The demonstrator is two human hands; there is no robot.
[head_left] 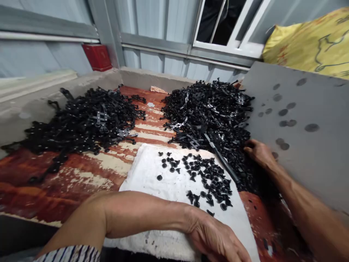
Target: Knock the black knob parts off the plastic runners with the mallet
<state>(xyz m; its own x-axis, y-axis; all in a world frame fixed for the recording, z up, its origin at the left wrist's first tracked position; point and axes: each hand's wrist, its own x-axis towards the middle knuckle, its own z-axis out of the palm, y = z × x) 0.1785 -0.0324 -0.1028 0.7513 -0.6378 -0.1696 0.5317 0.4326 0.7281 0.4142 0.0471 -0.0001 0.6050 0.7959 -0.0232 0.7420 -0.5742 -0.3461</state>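
Observation:
My left hand (pixel 218 238) hangs over the front right of a white cloth (pixel 160 196), back upward. Its fingertips run past the bottom edge, so what they hold is hidden. At the right side, my right hand (pixel 258 152) is against the edge of a big heap of black linked parts (pixel 209 109), its fingers curled. Whatever lies in them cannot be made out. Small black stud-like pieces (pixel 209 174) with round heads are scattered on the cloth between the hands. A slim tool with a dark handle (pixel 223 162) and a metal tip lies slanted along the heap and cloth.
Another heap of black linked parts (pixel 95 120) covers the left of the worn red-brown tabletop (pixel 68 178). A grey spotted panel (pixel 308 120) rises at the right, with a yellow sack (pixel 311 47) behind. A red box (pixel 97 57) sits in the back corner.

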